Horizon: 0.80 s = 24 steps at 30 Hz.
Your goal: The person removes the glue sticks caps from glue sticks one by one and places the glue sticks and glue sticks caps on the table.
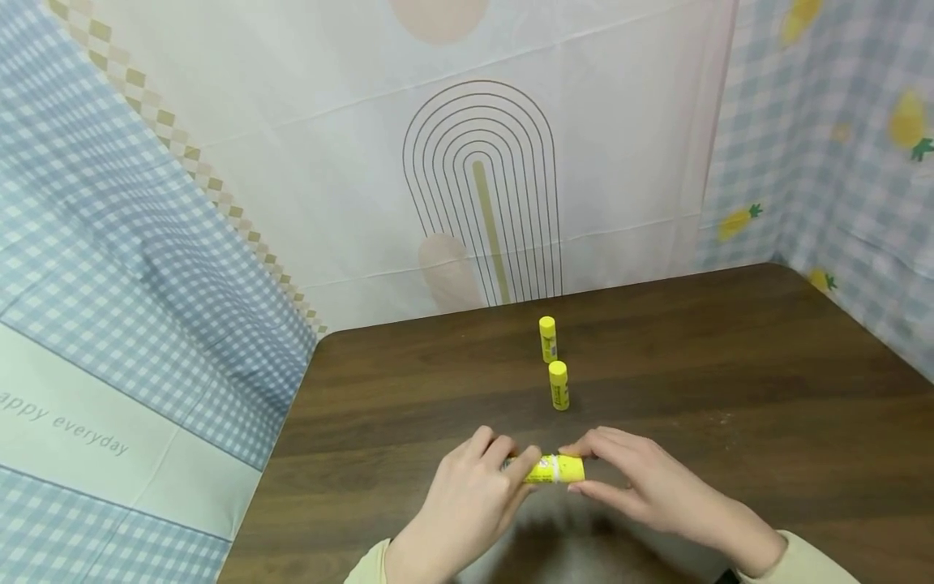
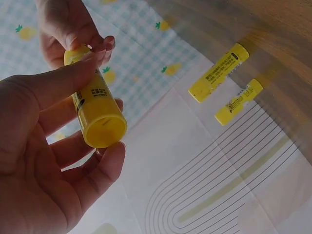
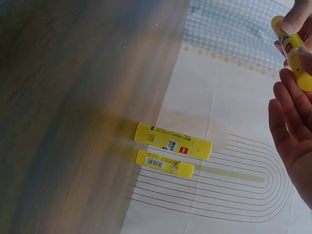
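A yellow glue stick (image 1: 546,469) lies sideways in the air between both hands, above the near part of the table. My left hand (image 1: 470,496) grips its body with curled fingers and thumb. The cap end is pinched between thumb and fingers of my right hand (image 1: 653,487). A white band shows between cap and body in the head view. Its hollow-looking base end (image 2: 105,131) faces the left wrist camera. Beyond the hands, two more yellow glue sticks stand upright: a nearer one (image 1: 559,386) and a farther one (image 1: 548,341).
The dark wooden table (image 1: 409,373) has rounded far corners. Behind it hangs a white cloth (image 1: 328,178) with an arch of lines. Blue checked cloth (image 1: 146,243) hangs along the left, and more with pineapples (image 1: 861,186) along the right.
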Tool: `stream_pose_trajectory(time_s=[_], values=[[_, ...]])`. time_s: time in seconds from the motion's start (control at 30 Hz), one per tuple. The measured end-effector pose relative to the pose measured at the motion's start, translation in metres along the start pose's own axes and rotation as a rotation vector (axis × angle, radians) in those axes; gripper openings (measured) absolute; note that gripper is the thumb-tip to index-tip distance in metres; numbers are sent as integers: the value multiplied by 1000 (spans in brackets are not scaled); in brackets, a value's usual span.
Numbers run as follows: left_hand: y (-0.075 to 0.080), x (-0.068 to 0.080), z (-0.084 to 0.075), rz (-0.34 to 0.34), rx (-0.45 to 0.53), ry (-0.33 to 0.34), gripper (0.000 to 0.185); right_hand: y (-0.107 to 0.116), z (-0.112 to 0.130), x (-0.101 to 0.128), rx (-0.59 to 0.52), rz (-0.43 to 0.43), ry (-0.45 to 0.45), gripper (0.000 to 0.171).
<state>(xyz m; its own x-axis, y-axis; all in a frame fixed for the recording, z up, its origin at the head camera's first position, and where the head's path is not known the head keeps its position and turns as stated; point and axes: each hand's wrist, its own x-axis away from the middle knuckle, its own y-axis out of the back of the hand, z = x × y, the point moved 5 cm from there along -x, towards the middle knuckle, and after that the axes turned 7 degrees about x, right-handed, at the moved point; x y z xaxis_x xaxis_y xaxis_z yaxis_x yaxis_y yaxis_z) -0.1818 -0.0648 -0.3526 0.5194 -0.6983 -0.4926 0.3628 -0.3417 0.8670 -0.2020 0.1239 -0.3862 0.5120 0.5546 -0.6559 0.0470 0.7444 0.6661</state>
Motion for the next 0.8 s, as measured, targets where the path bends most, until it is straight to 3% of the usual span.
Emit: stream_pose_trajectory(time_s=[0.13, 0.27, 0.5, 0.67, 0.8], values=[[0, -1, -1, 1, 11, -10, 32, 3, 3, 2, 40, -14, 52, 25], [1, -1, 0, 0, 34, -3, 33, 5, 6, 2, 77, -53, 127, 26], [3, -2, 1, -9, 82, 15, 33, 6, 11, 1, 210, -184, 266, 28], [2, 1, 5, 2, 86, 26, 35, 3, 7, 2, 115, -90, 104, 25], [4, 3, 9, 13, 89, 52, 35, 1, 2, 3, 4, -24, -52, 39]])
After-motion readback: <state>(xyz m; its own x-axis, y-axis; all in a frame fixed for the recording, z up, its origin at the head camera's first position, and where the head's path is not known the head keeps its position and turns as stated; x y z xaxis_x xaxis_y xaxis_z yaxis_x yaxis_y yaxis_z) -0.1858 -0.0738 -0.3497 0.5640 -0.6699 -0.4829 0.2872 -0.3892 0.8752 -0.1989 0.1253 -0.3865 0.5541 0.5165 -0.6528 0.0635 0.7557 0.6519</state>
